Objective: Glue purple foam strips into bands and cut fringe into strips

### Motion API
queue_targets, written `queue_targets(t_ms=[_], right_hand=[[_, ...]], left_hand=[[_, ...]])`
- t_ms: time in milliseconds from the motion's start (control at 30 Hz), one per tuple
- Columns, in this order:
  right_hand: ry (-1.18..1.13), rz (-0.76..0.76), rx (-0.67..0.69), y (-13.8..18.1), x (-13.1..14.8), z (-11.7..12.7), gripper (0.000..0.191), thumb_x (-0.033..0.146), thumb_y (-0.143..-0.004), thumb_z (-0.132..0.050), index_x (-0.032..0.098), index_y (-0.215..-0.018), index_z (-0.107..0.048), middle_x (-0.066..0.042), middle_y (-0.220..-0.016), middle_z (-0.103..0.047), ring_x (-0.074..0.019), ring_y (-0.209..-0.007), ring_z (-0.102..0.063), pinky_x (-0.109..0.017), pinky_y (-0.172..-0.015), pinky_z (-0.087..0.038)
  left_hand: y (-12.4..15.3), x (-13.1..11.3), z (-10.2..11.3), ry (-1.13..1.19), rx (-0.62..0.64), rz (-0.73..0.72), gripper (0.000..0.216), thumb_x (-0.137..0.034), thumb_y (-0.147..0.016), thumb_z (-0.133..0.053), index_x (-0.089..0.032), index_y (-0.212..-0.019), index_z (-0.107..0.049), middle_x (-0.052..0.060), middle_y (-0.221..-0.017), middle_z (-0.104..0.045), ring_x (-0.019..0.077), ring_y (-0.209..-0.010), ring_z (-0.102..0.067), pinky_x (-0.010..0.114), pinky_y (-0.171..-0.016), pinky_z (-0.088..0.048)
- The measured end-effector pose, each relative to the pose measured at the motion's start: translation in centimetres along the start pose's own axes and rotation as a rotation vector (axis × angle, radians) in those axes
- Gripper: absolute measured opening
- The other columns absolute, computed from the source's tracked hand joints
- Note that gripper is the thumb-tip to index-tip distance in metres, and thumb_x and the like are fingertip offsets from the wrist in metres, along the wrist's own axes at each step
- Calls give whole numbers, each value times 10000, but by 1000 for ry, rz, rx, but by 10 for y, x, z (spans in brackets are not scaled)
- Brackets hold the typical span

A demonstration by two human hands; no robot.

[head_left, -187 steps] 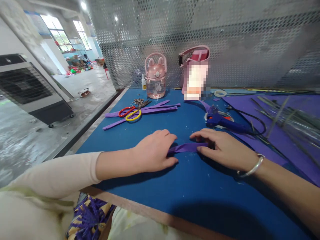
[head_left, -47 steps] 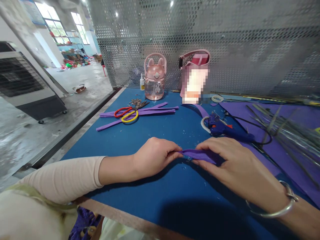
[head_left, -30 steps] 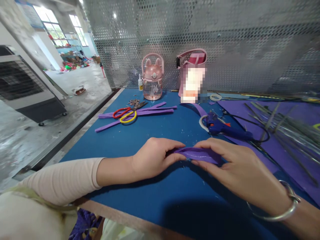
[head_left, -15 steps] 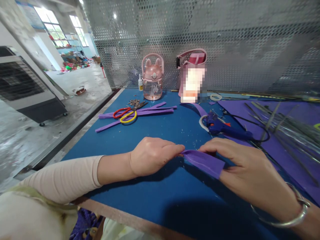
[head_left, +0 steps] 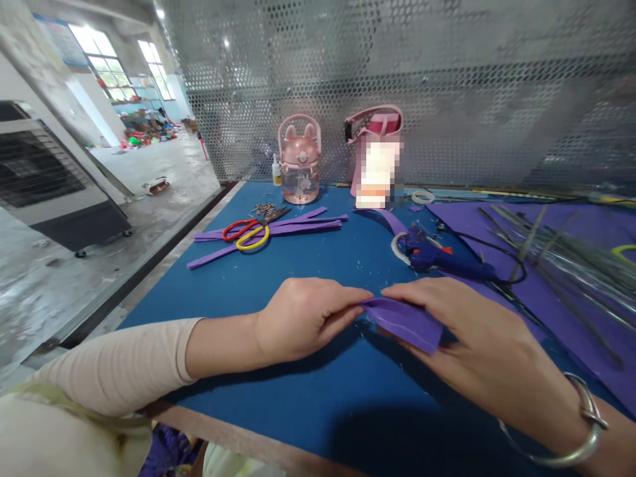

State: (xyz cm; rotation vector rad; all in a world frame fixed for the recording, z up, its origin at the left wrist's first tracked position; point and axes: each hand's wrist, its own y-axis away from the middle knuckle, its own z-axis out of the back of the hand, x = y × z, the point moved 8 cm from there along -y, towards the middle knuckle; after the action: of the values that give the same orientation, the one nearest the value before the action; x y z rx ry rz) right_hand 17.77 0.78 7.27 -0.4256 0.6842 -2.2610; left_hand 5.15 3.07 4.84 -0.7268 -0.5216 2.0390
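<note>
head view: the left hand (head_left: 301, 318) pinches one end of the purple strip (head_left: 405, 324) above the blue table (head_left: 278, 391); the right hand (head_left: 481, 338) holds the other. folding seems partly done: left end gathered, right end unfolded.

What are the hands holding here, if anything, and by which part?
A purple strip: the left hand pinches its left end; the right hand holds its wider right part between thumb and fingers.

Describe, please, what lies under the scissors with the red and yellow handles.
Purple strips lie under the scissors, on the blue tabletop. Whatever is directly beneath the handles and blades is covered.
</note>
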Motion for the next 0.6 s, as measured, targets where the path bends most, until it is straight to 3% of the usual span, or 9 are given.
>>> queue_targets(t_ms=[133,300,500,600], right_hand=[[-9,3,2,1,0,2,211,360,-878,-588,203,-1020,-601,-41,-875,-701,-179,-761,-656,-316,-685,-492],[-20,-53,2,0,-3,3,107,308,-894,-551,243,-957,-607,-9,-818,-702,-177,-697,-653,-313,-644,-479],[98,-154,-51,5,-13,-1,319,456,-867,-559,214,-1075,-568,-57,-953,-714,-239,-822,-684,-357,-697,-514],[82,-151,-34,7,-13,-6,258,432,-889,-540,229,-1049,-559,-38,-924,-710,-219,-795,-677,-347,-685,-505]], left_hand=[[-9,1,0,97,54,55,207,-275,-931,-526,-208,-1033,-692,-6,-830,-746,111,-718,-685,178,-649,-495],[-20,2,-5,142,132,147,176,-174,-910,-526,-173,-944,-699,16,-904,-745,133,-794,-689,203,-703,-515],[-17,-1,-4,79,-27,59,216,-161,-918,-486,-150,-1035,-668,35,-902,-741,141,-800,-682,234,-721,-531],[-13,-3,-3,25,-83,-12,205,-203,-932,-491,-153,-1004,-677,30,-859,-742,134,-760,-682,227,-695,-526]])
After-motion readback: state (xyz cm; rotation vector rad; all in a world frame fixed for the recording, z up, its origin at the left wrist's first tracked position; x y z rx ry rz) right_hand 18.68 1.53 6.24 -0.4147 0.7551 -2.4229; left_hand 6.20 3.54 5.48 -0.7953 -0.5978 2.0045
